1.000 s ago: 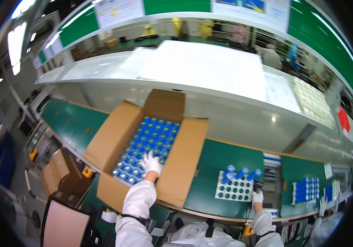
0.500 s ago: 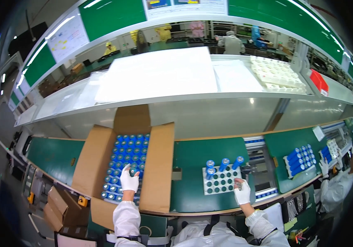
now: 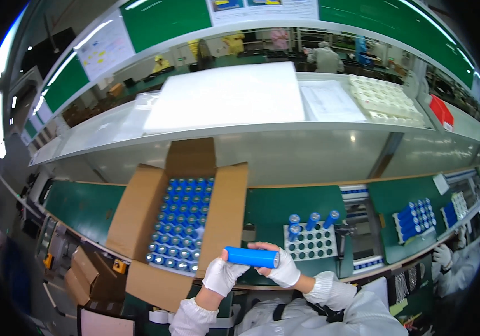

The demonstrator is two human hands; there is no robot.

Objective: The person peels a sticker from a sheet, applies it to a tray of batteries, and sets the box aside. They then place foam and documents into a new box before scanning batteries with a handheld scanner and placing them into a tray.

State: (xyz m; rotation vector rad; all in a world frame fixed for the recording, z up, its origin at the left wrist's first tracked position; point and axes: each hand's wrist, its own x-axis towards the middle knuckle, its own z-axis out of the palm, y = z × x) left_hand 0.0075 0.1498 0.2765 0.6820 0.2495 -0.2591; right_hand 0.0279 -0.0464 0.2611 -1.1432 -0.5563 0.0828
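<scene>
A blue cylindrical battery cell lies level between my two gloved hands, in front of my body. My left hand grips its left end, and my right hand has its fingers around the right end. To the left, an open cardboard box holds rows of similar upright blue cells. Right of my hands lies a white tray with round holes, and several blue cells stand in its far part.
A dark clamp-like fixture stands beside the tray. Further right, a filled block of blue cells sits on the green bench, near a co-worker's gloved hand. Above the bench runs a shelf with a white foam sheet and stacked white trays.
My left hand has come out of the box with a blue cell. My right hand has left the tray's edge and moved left onto the same cell.
</scene>
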